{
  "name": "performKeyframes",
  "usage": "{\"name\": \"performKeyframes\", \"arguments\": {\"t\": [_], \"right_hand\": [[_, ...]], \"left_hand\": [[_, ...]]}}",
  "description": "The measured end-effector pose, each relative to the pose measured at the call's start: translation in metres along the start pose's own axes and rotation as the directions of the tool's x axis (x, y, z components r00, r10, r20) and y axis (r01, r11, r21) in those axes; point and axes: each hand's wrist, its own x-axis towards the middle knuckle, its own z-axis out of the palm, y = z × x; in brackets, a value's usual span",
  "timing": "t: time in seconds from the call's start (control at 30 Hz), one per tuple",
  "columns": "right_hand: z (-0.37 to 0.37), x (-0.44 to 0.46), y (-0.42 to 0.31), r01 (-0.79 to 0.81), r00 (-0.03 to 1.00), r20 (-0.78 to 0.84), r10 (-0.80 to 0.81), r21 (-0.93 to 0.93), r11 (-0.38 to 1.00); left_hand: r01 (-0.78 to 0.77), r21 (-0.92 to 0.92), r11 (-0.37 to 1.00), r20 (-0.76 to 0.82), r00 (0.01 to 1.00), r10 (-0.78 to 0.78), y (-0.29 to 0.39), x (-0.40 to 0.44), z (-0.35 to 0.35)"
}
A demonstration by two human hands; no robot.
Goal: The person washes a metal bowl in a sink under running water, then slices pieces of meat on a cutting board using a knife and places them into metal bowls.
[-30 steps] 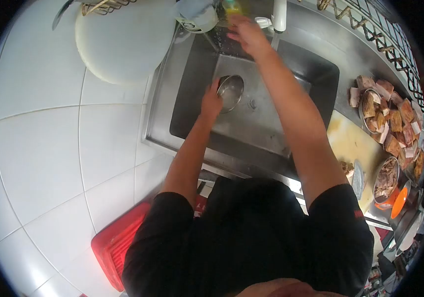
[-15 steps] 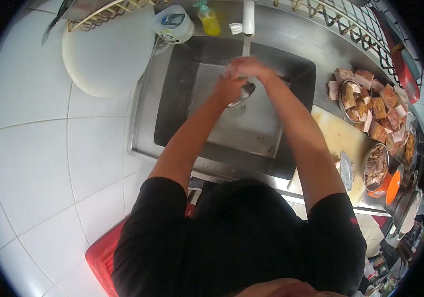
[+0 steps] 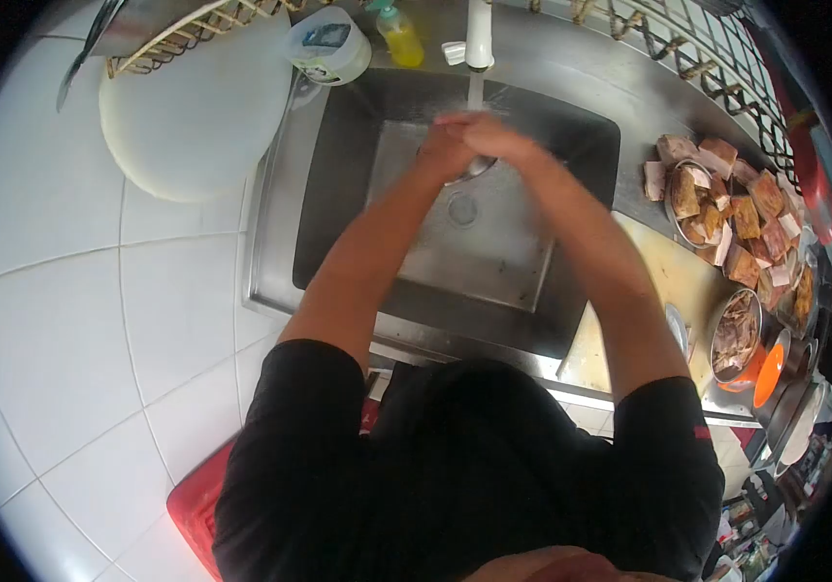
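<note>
My left hand (image 3: 447, 153) and my right hand (image 3: 495, 136) meet over the steel sink (image 3: 338, 204), just below the running white faucet (image 3: 479, 37). A curved, shiny metal utensil (image 3: 479, 168) shows beneath them; whether it is a ladle or a small bowl cannot be made out. My left hand is closed on it. The right lies across the left, its fingers blurred and partly hidden. Water (image 3: 475, 92) falls right beside the fingers. The sink's drain (image 3: 462, 209) lies nearer to me.
Chunks of meat (image 3: 746, 209) are heaped at the right, near a cutting board (image 3: 668, 257) and a pot of shredded meat (image 3: 736, 330). A white round board (image 3: 193, 107), a plastic tub (image 3: 330, 48) and a yellow soap bottle (image 3: 399, 37) stand at the left. A wire rack (image 3: 687, 58) overhangs the back.
My hands have drawn closer together, the right folding over the left. Less of the metal utensil shows. The view has shifted slightly.
</note>
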Motion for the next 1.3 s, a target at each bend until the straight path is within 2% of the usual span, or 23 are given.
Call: {"name": "performKeyframes", "arguments": {"t": [0.07,0.1,0.13,0.2,0.23,0.3,0.5,0.6,0.8,0.9,0.93,0.97,1.0,1.07,1.13,1.17,1.2,1.23,1.27,1.3], "right_hand": [[-0.041,0.014,-0.015,-0.014,0.96,0.279,0.02,-0.024,1.0],[-0.058,0.023,-0.045,-0.033,0.978,0.186,0.095,-0.309,0.951],[-0.065,0.028,-0.061,-0.077,0.987,0.075,0.144,-0.563,0.823],[-0.078,0.065,-0.03,0.102,0.992,0.015,-0.126,-0.69,0.716],[-0.081,0.082,-0.027,0.138,0.978,0.0,-0.21,-0.758,0.638],[-0.074,0.106,-0.026,0.14,0.971,0.015,-0.238,-0.845,0.516],[-0.069,0.152,-0.044,0.179,0.982,0.149,-0.115,-0.925,0.334],[-0.07,0.162,-0.047,0.2,0.979,0.186,-0.078,-0.941,0.274],[-0.068,0.176,-0.056,0.248,0.969,0.246,-0.03,-0.957,0.15],[-0.065,0.163,-0.052,0.254,0.967,0.253,-0.024,-0.964,0.077],[-0.06,0.158,-0.028,0.184,0.958,0.171,-0.229,-0.982,0.036],[-0.057,0.151,0.007,0.096,0.901,0.085,-0.425,-0.995,0.005],[-0.047,0.179,0.081,-0.256,0.796,-0.166,-0.582,-0.964,-0.074],[-0.052,0.176,0.134,-0.087,0.895,-0.078,-0.438,-0.996,0.0],[-0.06,0.164,0.138,0.034,0.958,0.002,-0.287,-0.994,0.107],[-0.035,0.09,0.01,-0.171,0.983,-0.183,-0.003,-0.925,0.338],[-0.02,0.047,-0.031,-0.247,0.969,-0.202,0.145,-0.847,0.47],[-0.002,0.002,-0.06,-0.321,0.947,-0.248,0.207,-0.785,0.53],[0.016,-0.028,-0.033,-0.356,0.926,-0.362,0.106,-0.748,0.56],[0.03,-0.073,-0.025,-0.348,0.921,-0.378,0.094,-0.692,0.633]], "left_hand": [[0.168,0.068,0.983,-0.012,0.986,-0.167,0.007,-0.008,-0.02],[0.215,0.088,0.973,0.015,0.976,-0.217,0.009,-0.011,-0.027],[0.259,0.11,0.959,0.041,0.963,-0.265,0.011,-0.014,-0.033],[0.261,0.134,0.956,0.149,0.948,-0.28,0.005,-0.01,-0.042],[0.214,0.106,0.971,0.024,0.976,-0.217,0.006,-0.014,-0.042],[0.119,0.068,0.991,-0.225,0.969,-0.101,0.013,-0.035,-0.041],[0.127,0.06,0.99,-0.332,0.938,-0.1,0.003,-0.101,-0.034],[0.106,-0.1,0.989,-0.366,0.92,-0.136,-0.002,-0.136,-0.038],[0.184,-0.198,0.963,-0.48,0.838,-0.259,-0.014,-0.191,-0.05],[0.238,-0.157,0.959,-0.494,0.821,-0.285,-0.017,-0.218,-0.05],[0.246,-0.149,0.958,-0.515,0.808,-0.287,-0.015,-0.225,-0.05],[0.242,-0.142,0.96,-0.535,0.797,-0.28,-0.012,-0.233,-0.051],[0.229,-0.137,0.964,-0.555,0.788,-0.266,-0.009,-0.239,-0.053],[0.236,-0.078,0.969,-0.565,0.79,-0.238,-0.006,-0.251,-0.052],[0.219,-0.007,0.976,-0.597,0.782,-0.179,-0.008,-0.263,-0.051],[0.273,-0.048,0.961,-0.545,0.799,-0.254,0.002,-0.27,-0.058],[0.226,-0.079,0.971,-0.581,0.781,-0.229,-0.001,-0.274,-0.053],[0.286,-0.143,0.947,-0.525,0.79,-0.318,0.007,-0.277,-0.058],[0.297,-0.174,0.939,-0.555,0.758,-0.343,0.012,-0.278,-0.054],[0.24,-0.27,0.932,-0.578,0.734,-0.356,0.011,-0.278,-0.046]]}}
